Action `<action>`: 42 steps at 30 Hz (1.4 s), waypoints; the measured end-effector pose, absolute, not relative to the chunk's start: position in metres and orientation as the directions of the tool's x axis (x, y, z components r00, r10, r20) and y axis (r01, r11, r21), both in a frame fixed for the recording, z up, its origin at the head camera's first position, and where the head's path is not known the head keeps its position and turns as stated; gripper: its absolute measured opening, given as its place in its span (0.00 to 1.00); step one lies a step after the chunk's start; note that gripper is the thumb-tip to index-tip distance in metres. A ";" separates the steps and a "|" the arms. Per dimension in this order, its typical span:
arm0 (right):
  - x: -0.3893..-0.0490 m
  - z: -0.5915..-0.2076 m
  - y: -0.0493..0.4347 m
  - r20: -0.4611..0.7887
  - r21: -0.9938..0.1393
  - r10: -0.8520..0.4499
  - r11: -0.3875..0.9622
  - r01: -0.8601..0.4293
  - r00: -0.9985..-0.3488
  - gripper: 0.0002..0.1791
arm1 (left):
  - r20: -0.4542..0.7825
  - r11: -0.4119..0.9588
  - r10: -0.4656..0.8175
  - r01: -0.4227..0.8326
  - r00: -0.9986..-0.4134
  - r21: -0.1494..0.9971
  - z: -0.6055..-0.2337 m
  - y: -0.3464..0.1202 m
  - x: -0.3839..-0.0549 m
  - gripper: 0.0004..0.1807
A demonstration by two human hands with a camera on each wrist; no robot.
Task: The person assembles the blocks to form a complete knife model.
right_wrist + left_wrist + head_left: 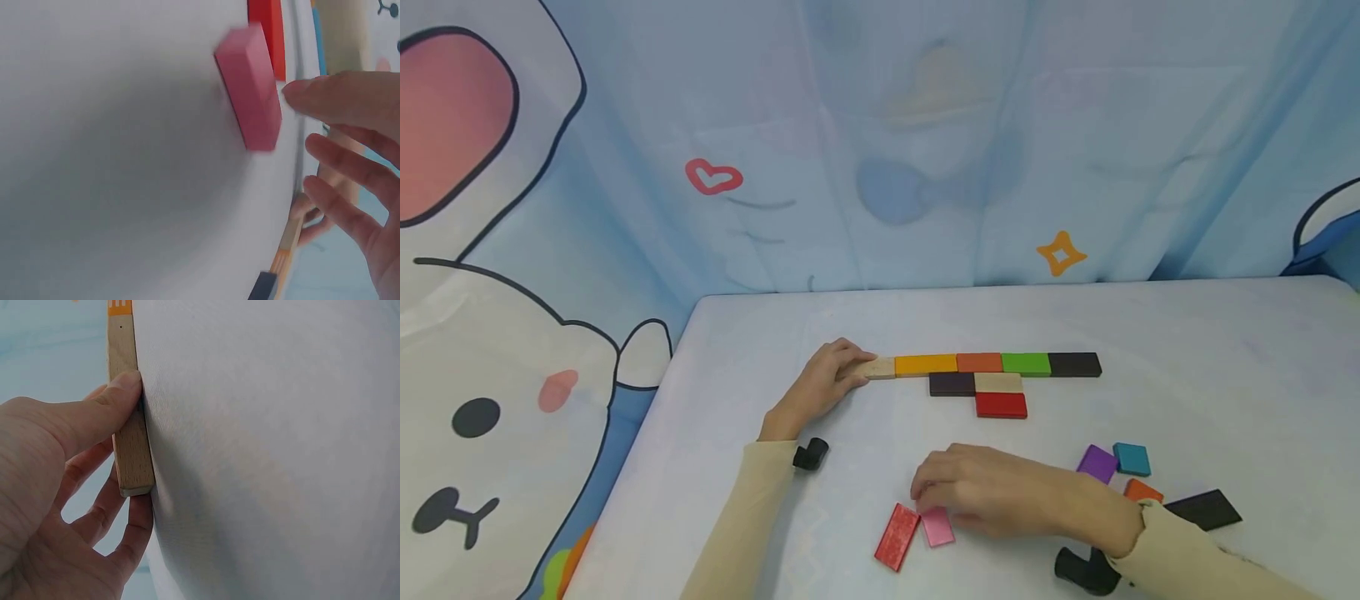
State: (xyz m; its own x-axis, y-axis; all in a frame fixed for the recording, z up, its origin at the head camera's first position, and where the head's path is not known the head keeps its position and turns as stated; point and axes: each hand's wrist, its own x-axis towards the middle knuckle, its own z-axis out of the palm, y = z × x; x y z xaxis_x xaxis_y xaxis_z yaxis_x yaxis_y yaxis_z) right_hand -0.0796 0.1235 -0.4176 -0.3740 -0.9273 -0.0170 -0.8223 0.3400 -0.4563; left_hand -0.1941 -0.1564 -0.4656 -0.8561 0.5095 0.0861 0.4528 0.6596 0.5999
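Pinching wood blk [880, 367] w/ L hand [822, 385]; R hand [1000, 490] spread loosely just beside pink blk [250, 90]

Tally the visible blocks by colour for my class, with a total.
Red blocks: 2
Pink block: 1
Purple block: 1
Blue block: 1
Orange or yellow-orange blocks: 3
Green block: 1
Dark blocks: 3
Pale blocks: 2
Total visible: 14
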 end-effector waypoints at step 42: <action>-0.101 -0.410 0.142 0.053 -0.344 -0.791 0.559 -0.754 -0.610 0.21 | 0.092 0.653 0.507 0.451 -0.857 0.609 -0.464 -0.156 -0.192 0.19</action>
